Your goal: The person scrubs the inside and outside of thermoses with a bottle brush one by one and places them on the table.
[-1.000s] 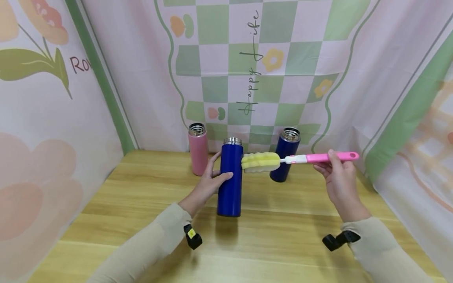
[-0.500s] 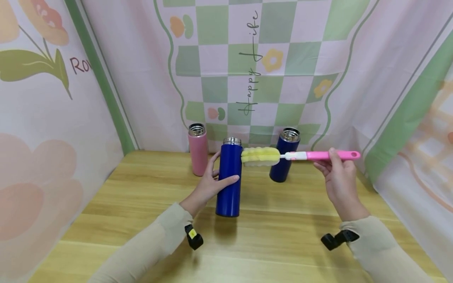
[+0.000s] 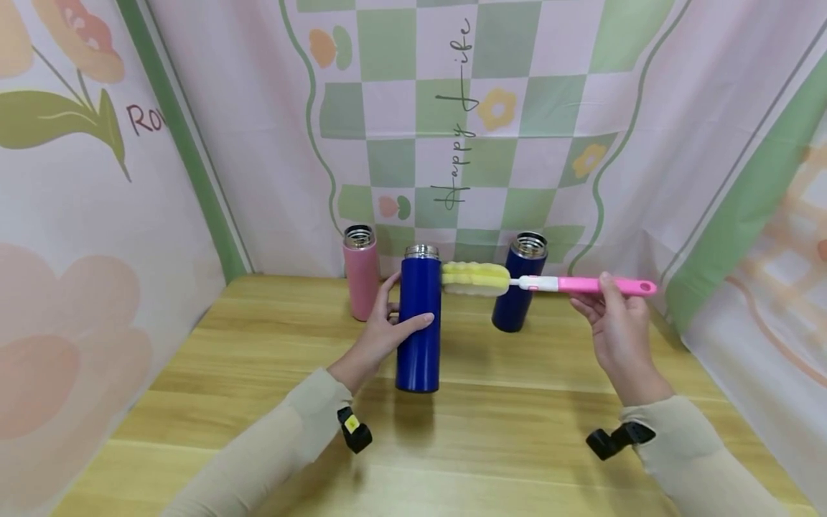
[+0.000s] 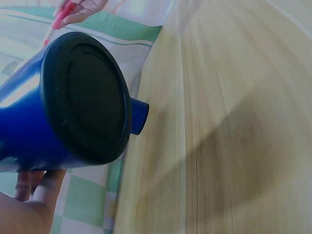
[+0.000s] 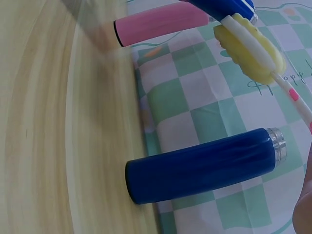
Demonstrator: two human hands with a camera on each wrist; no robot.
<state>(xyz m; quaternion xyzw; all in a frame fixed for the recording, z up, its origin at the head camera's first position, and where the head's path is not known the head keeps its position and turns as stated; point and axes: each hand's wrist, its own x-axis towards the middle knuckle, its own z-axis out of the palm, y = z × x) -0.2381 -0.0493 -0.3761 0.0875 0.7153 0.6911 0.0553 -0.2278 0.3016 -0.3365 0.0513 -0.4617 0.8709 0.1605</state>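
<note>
My left hand (image 3: 380,332) grips a blue thermos bottle (image 3: 418,337) without a lid, its steel mouth upward. The bottle is raised above the table, and its dark base (image 4: 95,100) faces the left wrist camera. In my right hand (image 3: 617,334) is a bottle brush (image 3: 543,283) with a pink and white handle, pinched by the handle and lying level. Its yellow and white sponge head (image 5: 253,51) is right at the bottle's side, just below the mouth.
Behind the raised bottle, a pink thermos bottle (image 3: 362,276) stands open-topped at the back left of the wooden table (image 3: 517,445). A second blue thermos bottle (image 3: 513,294) stands at the back right, partly behind the brush. Patterned curtains (image 3: 446,143) close off the back and sides.
The sponge head has moved slowly up along the bottle's side, with the handle now nearly level. My left hand shifts the bottle slightly, and its thumb lies further across the front.
</note>
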